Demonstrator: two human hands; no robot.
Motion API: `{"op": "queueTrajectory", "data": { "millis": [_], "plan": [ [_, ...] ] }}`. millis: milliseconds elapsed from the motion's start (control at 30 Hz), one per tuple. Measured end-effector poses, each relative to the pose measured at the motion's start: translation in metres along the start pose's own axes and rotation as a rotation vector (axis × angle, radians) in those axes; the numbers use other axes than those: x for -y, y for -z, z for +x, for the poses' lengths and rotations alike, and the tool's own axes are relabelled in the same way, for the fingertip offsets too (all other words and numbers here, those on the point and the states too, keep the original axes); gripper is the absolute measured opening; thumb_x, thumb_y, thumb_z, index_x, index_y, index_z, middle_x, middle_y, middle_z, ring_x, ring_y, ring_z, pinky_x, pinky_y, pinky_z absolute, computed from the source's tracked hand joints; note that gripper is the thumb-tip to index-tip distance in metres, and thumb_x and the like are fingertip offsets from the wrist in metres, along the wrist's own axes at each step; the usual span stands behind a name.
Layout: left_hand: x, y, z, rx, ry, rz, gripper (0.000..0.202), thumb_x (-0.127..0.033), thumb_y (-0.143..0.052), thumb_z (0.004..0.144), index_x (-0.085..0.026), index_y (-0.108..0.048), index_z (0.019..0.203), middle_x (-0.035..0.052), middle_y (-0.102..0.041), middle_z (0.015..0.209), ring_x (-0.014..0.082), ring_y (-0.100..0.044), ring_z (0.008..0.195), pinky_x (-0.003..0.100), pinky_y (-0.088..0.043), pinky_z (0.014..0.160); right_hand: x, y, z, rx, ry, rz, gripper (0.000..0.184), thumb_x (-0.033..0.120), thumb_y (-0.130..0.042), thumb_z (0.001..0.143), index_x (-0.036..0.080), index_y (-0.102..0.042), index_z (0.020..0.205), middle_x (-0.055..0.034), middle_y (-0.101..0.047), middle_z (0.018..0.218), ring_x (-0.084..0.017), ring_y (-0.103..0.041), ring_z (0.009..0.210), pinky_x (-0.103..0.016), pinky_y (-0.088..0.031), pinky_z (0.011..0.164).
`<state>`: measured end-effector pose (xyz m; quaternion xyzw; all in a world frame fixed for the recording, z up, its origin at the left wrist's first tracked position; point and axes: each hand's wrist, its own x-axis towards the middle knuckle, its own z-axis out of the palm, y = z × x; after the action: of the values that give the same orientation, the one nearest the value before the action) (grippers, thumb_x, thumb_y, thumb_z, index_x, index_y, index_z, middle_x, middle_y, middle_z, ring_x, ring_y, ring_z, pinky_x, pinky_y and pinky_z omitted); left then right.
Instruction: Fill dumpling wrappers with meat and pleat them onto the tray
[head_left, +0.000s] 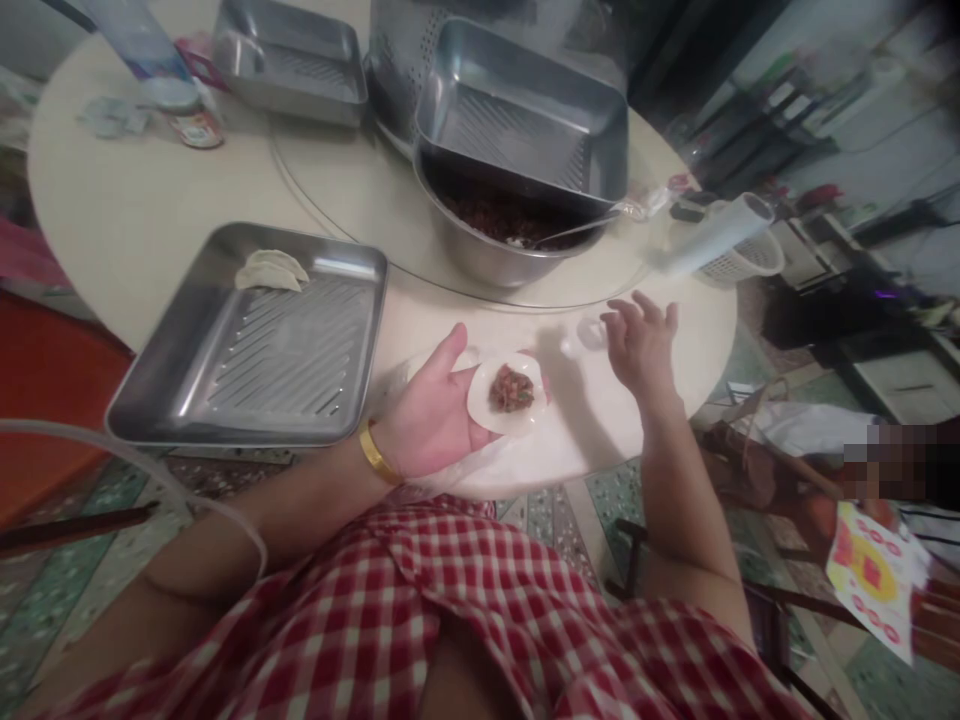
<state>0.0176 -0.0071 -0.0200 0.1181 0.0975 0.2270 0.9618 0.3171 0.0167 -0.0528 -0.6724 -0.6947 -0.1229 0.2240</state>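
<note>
On the fingers of my left hand (431,420), turned palm up with the thumb out, rests a round white dumpling wrapper (478,405). A small mound of meat filling (513,388) sits at its middle. My right hand (641,345) is open over the table's right side, fingers apart and slightly bent, holding nothing. By its fingertips is a small, pale, see-through dish (591,333), blurred. More pale wrappers seem to lie behind my left hand, partly hidden. Two folded dumplings (271,270) lie at the far left corner of a metal tray (300,350).
A steel bowl (506,262) of dark filling stands ahead, a spoon (577,231) leaning in it and a deep metal tray (517,120) resting across it. Another metal tray (292,90), a jar (195,125), a plastic roll (724,235) and a white basket (757,255) stand around.
</note>
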Motion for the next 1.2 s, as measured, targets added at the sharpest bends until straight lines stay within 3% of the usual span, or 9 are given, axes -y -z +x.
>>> {"op": "queueTrajectory", "data": {
  "millis": [67,133,233,333,500,633,700,1000,1200],
  "plan": [
    [0.001,0.002,0.001,-0.010,0.002,-0.007,0.080,-0.063,-0.018,0.100,-0.004,-0.041,0.148,0.0163,-0.071,0.120,0.0243,-0.066,0.113,0.036,-0.040,0.107,0.021,0.020,-0.003,-0.129,0.006,0.146,0.045,0.046,-0.025,0.103,0.021,-0.063,0.109,-0.0127,-0.073,0.111,-0.031,-0.054,0.131,-0.066,-0.022,0.117],
    [0.002,0.004,0.002,-0.001,0.005,-0.024,0.077,-0.063,-0.020,0.100,-0.006,-0.044,0.146,0.0150,-0.071,0.121,0.0237,-0.065,0.114,0.035,-0.040,0.107,0.050,0.041,-0.010,-0.144,0.129,0.383,0.041,0.041,-0.026,0.104,0.024,-0.058,0.121,-0.0082,-0.075,0.104,-0.026,-0.055,0.132,-0.058,-0.028,0.119],
    [0.003,0.003,0.003,0.011,-0.007,-0.036,0.073,-0.061,-0.017,0.101,-0.011,-0.051,0.142,0.0120,-0.071,0.121,0.0226,-0.063,0.116,0.034,-0.041,0.106,0.095,0.059,-0.022,0.000,0.373,0.515,0.042,0.041,-0.025,0.103,0.026,-0.061,0.120,-0.0039,-0.074,0.107,-0.023,-0.053,0.135,-0.054,-0.026,0.123],
    [0.003,-0.001,0.003,-0.045,-0.018,-0.022,0.070,-0.059,-0.015,0.102,-0.016,-0.057,0.137,0.0090,-0.072,0.118,0.0206,-0.064,0.114,0.033,-0.042,0.104,0.119,0.054,-0.030,0.039,0.481,0.445,0.043,0.042,-0.028,0.102,0.023,-0.059,0.125,-0.0050,-0.072,0.116,-0.023,-0.050,0.138,-0.050,-0.021,0.126],
    [0.003,-0.001,0.001,-0.058,-0.044,-0.036,0.068,-0.058,-0.016,0.102,-0.016,-0.064,0.126,0.0081,-0.074,0.106,0.0200,-0.066,0.100,0.032,-0.046,0.095,0.127,0.034,-0.033,-0.025,0.526,0.350,0.046,0.043,-0.025,0.103,0.023,-0.055,0.131,-0.0055,-0.071,0.118,-0.023,-0.050,0.138,-0.051,-0.017,0.127],
    [0.003,0.001,-0.001,-0.040,-0.022,-0.082,0.067,-0.059,-0.021,0.101,-0.014,-0.070,0.106,0.0065,-0.073,0.085,0.0177,-0.067,0.080,0.028,-0.048,0.080,0.135,0.033,-0.036,-0.057,0.647,0.393,0.046,0.042,-0.026,0.103,0.022,-0.053,0.135,-0.0034,-0.074,0.114,-0.021,-0.045,0.142,-0.049,-0.012,0.129],
    [0.001,0.000,-0.003,-0.055,-0.007,-0.090,0.067,-0.061,-0.022,0.100,-0.015,-0.070,0.108,0.0056,-0.072,0.081,0.0179,-0.066,0.076,0.029,-0.048,0.078,0.139,0.035,-0.039,-0.074,0.712,0.393,0.045,0.041,-0.029,0.103,0.019,-0.054,0.134,-0.0035,-0.074,0.117,-0.020,-0.040,0.145,-0.048,-0.007,0.130],
    [-0.008,-0.003,-0.009,-0.074,-0.045,-0.055,0.072,-0.066,-0.017,0.098,-0.020,-0.056,0.137,0.0084,-0.072,0.111,0.0196,-0.066,0.083,0.030,-0.047,0.076,0.134,0.041,-0.055,-0.123,0.827,0.352,0.036,0.039,-0.043,0.099,0.020,-0.064,0.123,-0.0032,-0.075,0.115,-0.022,-0.040,0.146,-0.051,-0.008,0.130],
    [-0.005,-0.006,-0.008,-0.061,-0.065,-0.088,0.072,-0.063,-0.014,0.099,-0.018,-0.054,0.140,0.0099,-0.071,0.115,0.0227,-0.068,0.096,0.035,-0.047,0.092,0.141,0.036,-0.058,-0.151,0.823,0.238,0.037,0.042,-0.044,0.099,0.021,-0.064,0.123,-0.0035,-0.072,0.125,-0.022,-0.042,0.145,-0.052,-0.006,0.129]
  ]
}}
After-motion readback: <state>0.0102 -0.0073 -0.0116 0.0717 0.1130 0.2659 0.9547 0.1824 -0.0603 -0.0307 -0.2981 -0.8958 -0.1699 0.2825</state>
